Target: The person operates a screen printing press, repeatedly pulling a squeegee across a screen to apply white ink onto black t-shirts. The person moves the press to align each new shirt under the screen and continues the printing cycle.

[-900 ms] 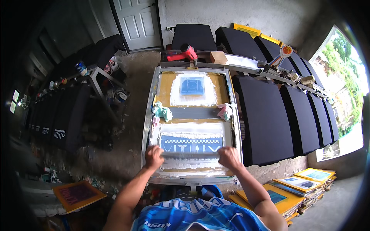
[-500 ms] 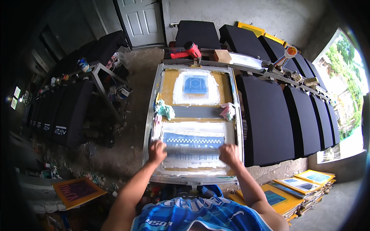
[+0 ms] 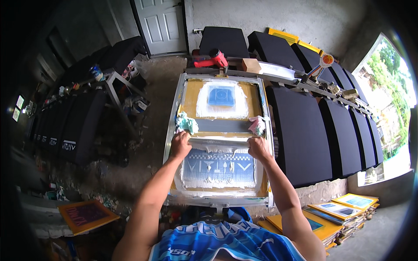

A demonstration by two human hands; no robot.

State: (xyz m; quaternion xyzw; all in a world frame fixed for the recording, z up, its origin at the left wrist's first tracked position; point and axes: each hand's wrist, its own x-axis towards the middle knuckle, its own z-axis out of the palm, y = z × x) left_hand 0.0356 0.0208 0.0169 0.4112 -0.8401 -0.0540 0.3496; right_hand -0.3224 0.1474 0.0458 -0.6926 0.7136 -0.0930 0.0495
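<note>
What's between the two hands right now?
A long squeegee spans from the left hand to the right hand, with white paste along its near edge. Shows in the head view.

Squeegee (image 3: 220, 142) on the printing frame (image 3: 217, 202), power tool (image 3: 213, 59) behind, boards (image 3: 300, 135) to the right

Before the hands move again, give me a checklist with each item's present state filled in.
1. Left hand closed on the squeegee: ok.
2. Right hand closed on its other end: ok.
3. Squeegee roughly straight across the screen frame: ok.
4. Left hand well apart from the pale green rag: not ok, very close.
5. Squeegee's lower edge pressed evenly on the mesh: cannot tell.
6. Red heat gun outside the frame: ok, beyond its far end.
</note>
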